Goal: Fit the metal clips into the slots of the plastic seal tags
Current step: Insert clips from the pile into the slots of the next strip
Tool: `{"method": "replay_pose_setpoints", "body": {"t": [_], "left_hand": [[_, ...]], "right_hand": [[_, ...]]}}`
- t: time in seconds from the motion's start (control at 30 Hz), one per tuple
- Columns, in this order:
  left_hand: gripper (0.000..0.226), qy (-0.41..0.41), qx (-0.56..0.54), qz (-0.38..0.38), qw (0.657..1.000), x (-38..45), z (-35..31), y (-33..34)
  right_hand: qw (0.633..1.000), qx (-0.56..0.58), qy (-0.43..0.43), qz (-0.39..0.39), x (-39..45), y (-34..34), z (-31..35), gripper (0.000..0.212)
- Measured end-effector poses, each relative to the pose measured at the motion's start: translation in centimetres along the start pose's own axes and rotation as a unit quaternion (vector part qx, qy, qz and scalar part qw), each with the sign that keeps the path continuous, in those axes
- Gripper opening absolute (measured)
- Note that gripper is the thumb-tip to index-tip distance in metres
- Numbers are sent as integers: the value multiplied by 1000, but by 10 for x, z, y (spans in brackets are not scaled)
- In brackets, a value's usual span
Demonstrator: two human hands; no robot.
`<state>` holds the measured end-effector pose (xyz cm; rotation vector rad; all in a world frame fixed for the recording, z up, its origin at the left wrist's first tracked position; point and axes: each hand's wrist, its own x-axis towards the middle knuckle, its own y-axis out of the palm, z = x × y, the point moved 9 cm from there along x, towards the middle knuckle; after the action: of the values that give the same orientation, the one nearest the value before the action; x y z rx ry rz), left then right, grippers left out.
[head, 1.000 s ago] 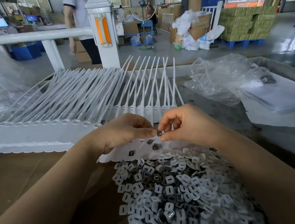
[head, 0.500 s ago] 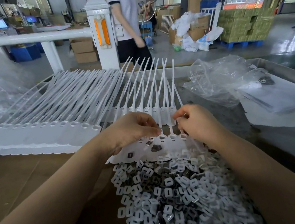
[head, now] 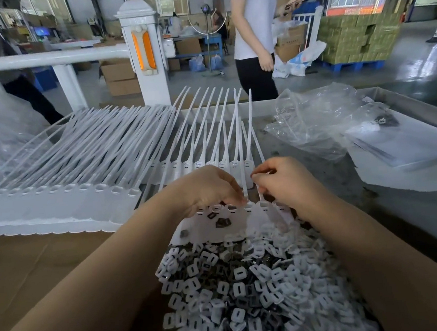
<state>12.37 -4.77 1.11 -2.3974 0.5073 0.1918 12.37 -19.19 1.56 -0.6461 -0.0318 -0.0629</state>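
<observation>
My hands have dropped from chest height: left hand [head: 209, 191] pinches a tag [head: 249, 210] head, right hand [head: 282, 182] pinching its strap [head: 258, 188], clip presumably seated.

Both bare forearms extend forward from the lower corners and converge toward the centre. The left hand [head: 209, 188] is palm down, fingers curled, fingertips bunched and pressed downward at its right edge. The right hand [head: 282, 182] sits just beside it, knuckles up, fingers curled under; its grip cannot be determined.
</observation>
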Motion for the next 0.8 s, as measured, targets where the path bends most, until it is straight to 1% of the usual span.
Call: {"method": "replay_pose_setpoints", "body": {"t": [0.17,0.3,0.43,0.63,0.7,0.8], "left_hand": [[12,-13,-9,-8,1000,-1,3,3],[12,-16,-5,-10,1000,-1,2,5],[15,-8,4,-13,1000,0,1,5],[16,15,0,-34,999,0,-1,3],[15,25,19,-46,998,-1,-3,1],[13,52,78,-62,994,-3,-9,-3]], "right_hand": [[999,-4,10,48,-1,4,-1,16],[999,-8,4,50,-1,4,1,14],[999,-4,5,52,0,4,0,6],[998,-5,6,55,1,4,-1,6],[999,-13,2,53,1,4,-1,9],[999,-19,1,50,2,3,0,13]]}}
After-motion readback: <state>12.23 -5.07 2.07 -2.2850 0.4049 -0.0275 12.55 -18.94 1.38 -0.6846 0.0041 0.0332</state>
